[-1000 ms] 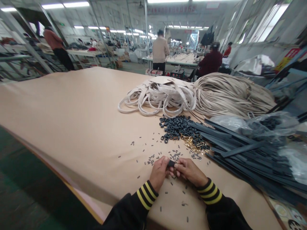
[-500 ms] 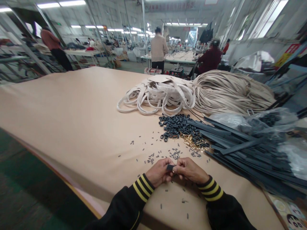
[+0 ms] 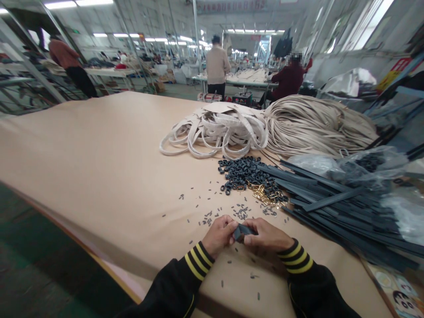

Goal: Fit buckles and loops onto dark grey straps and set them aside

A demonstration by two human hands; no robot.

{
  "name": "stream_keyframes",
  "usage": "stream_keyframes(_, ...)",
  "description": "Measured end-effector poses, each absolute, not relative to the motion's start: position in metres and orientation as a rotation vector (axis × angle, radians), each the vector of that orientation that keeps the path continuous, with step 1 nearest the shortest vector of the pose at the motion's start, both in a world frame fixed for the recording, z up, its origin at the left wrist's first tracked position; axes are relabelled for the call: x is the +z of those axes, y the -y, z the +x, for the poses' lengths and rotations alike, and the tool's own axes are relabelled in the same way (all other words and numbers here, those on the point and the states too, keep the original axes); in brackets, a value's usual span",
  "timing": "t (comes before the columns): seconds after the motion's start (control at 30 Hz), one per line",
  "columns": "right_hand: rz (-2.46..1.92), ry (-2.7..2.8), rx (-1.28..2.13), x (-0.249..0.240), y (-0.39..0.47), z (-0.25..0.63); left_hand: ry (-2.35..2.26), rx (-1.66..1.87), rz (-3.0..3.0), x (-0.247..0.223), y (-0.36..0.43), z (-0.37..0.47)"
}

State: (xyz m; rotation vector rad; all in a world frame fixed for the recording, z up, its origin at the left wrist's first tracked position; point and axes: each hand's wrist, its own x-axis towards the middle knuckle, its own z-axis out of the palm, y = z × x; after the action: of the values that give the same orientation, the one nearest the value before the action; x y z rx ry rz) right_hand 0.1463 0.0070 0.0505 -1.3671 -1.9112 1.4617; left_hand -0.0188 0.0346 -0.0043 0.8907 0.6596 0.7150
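Observation:
Between my hands is a short dark strap (image 3: pixel 243 231), bent over so that its flat face and an edge show. My left hand (image 3: pixel 219 234) pinches its left end between thumb and fingers. On the other end my right hand (image 3: pixel 267 235) is closed, thumb on the near side. Just beyond my fingers lie small dark cut pieces (image 3: pixel 242 213), scattered on the brown-covered table (image 3: pixel 109 163). Farther off are a heap of dark loops (image 3: pixel 243 172) and a pile of gold-coloured metal buckles (image 3: pixel 263 193). Whether a buckle sits in the strap is hidden by my fingers.
Long dark strips (image 3: pixel 331 207) spread over the right side, beside clear plastic bags (image 3: pixel 374 163). Behind them lie white looped straps (image 3: pixel 215 132) and a bundle of beige cords (image 3: pixel 314 126). A person in a beige top (image 3: pixel 217 66) stands beyond the table.
The strap has turned, so more of its flat face shows between my hands. My right hand has shifted slightly right, and its grip now lies along the strap.

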Motion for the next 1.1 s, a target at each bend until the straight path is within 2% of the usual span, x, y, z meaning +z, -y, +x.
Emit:
stream_keyframes(0.27, -1.486, 1.955, 1.259, 0.045, -0.008, 0.134, -1.053, 0.859, 1.072, 0.006, -0.023, -0.007)
stream_keyframes(0.47, -1.471, 1.939, 1.354, 0.048, -0.008, 0.135, -1.045, 0.859, 1.059, 0.006, -0.022, -0.005)
stream_keyframes(0.8, -1.387, 1.916, 1.521, 0.043, -0.006, 0.148, -0.643, 0.397, 1.082, 0.000, -0.047, -0.027)
stream_keyframes(0.93, -1.430, 1.870, 1.536, 0.040, -0.007, 0.149, -0.657, 0.360, 1.051, 0.003, -0.047, -0.027)
stream_keyframes(1.03, -1.551, 1.738, 1.397, 0.038, -0.012, 0.154, -0.717, 0.397, 1.003, 0.006, -0.045, -0.025)
stream_keyframes(1.1, -1.655, 1.575, 1.165, 0.040, -0.014, 0.159, -0.752, 0.423, 0.966, 0.007, -0.043, -0.024)
